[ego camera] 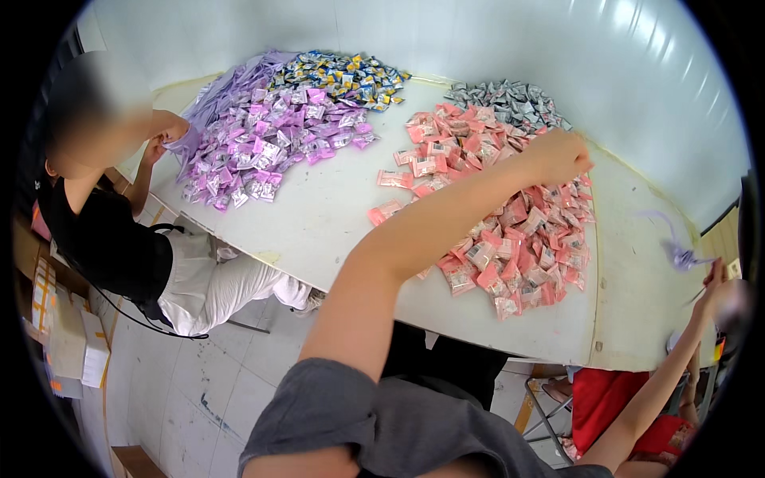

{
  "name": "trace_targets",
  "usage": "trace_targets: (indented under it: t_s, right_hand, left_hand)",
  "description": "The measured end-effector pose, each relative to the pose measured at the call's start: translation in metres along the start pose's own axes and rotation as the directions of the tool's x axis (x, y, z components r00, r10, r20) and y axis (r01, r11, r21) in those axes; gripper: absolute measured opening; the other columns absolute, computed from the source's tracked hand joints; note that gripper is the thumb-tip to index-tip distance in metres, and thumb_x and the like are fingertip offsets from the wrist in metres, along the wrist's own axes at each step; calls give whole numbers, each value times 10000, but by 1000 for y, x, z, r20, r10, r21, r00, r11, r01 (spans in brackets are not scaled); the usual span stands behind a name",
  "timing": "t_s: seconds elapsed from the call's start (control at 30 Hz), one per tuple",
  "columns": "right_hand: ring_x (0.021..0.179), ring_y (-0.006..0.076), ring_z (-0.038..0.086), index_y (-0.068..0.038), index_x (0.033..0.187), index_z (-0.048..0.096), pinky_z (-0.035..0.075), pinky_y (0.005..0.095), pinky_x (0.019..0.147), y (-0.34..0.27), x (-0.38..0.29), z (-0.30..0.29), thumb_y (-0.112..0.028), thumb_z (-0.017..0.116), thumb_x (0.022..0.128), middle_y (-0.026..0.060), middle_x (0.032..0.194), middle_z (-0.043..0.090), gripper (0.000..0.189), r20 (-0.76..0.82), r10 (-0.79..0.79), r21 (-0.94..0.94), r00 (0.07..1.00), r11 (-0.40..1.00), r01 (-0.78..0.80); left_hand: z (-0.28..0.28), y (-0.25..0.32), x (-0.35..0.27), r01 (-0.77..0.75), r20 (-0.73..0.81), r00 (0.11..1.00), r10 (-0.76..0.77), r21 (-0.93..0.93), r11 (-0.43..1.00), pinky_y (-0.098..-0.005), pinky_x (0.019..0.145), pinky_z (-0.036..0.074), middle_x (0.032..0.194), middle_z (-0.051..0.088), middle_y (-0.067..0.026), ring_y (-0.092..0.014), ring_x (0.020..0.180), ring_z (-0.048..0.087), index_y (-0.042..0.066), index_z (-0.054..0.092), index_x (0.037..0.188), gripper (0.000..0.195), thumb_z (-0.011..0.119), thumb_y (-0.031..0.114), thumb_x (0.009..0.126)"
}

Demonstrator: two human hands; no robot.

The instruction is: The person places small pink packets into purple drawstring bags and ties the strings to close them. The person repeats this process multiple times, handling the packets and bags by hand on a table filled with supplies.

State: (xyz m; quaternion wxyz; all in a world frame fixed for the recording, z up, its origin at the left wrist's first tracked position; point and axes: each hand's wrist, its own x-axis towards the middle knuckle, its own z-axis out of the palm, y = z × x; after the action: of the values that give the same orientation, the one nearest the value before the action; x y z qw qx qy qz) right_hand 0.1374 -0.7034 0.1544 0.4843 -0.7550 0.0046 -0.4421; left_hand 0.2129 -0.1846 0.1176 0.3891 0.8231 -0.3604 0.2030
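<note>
My left hand (562, 158), its fingers curled, is over the far right part of a heap of pink and clear wrapped packets (520, 239); whether it holds anything is hidden. Behind that heap lies a pile of small grey packets (508, 104). My right hand (717, 275) reaches out to the far right, partly blurred, with its fingertips on one end of a thin purple ribbon (681, 257). Further left on the white table (287, 239) are a heap of purple packets (269, 143), a pile of blue and yellow packets (343, 77) and flat purple bags (239, 86).
At the left a co-worker in black (113, 245) holds a purple bag (185, 143). Another person in red (606, 406) sits at the lower right, beside a folding stool (544, 412). Cardboard boxes (66, 334) stand on the left. A pale wall (388, 30) rises behind the table.
</note>
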Motion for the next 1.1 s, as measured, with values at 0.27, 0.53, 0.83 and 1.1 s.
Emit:
trace_targets:
  t_s: [0.27, 0.53, 0.83, 1.1]
  right_hand:
    - [752, 362, 615, -6, 796, 581, 469, 470, 661, 110, -40, 42, -211, 554, 841, 196, 791, 624, 212, 302, 109, -920, 947, 294, 259]
    - [974, 302, 571, 4, 1063, 554, 450, 362, 831, -64, -90, 311, -52, 584, 800, 164, 1033, 586, 270, 743, -174, -392, 647, 670, 630]
    - [775, 303, 635, -55, 870, 673, 497, 393, 721, -62, -48, 591, -159, 650, 658, 151, 798, 659, 237, 867, -145, -292, 477, 628, 721]
    - [661, 253, 618, -22, 776, 656, 490, 347, 640, -46, -58, 619, -185, 724, 563, 121, 720, 639, 277, 974, -7, -145, 225, 745, 651]
  left_hand:
    - [-127, -159, -205, 623, -401, 779, -482, 403, 671, -381, 575, 457, 709, 628, -131, -267, 644, 611, 59, 660, 783, 232, 608, 285, 773]
    - [-184, -148, -276, 726, -589, 682, -434, 475, 497, -388, 569, 462, 723, 625, -123, -304, 655, 598, 58, 647, 782, 109, 615, 162, 780]
    - [-169, 13, -270, 31, -111, 988, 111, 834, 551, -277, 520, 398, 782, 538, 18, -137, 603, 510, 122, 559, 822, 199, 657, 25, 678]
    - [-178, -35, -271, 509, -564, 805, -181, 503, 699, -321, 566, 452, 838, 567, -156, -275, 691, 544, -24, 550, 958, 158, 563, -2, 802]
